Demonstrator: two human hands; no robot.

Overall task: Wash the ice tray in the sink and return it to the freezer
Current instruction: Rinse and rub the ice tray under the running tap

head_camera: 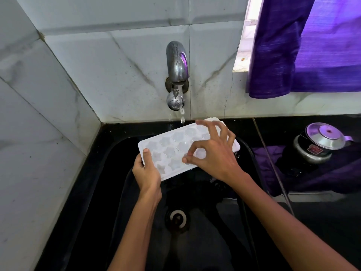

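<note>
The white tray (172,151) is held over the black sink (195,241), just under the tap (176,75), where a thin run of water falls. The left hand (145,171) grips the tray's near left end, thumb on top. The right hand (213,151) rests on top, fingers bent, rubbing the cups. A pot (318,145) sits on the bench (322,222) at the right.

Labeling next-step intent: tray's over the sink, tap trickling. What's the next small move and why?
Probably slide the ice tray back so the tap trickle feeds the cells the right hand rubs; water lands only at its far edge. Left hand grips the near corner.
</note>
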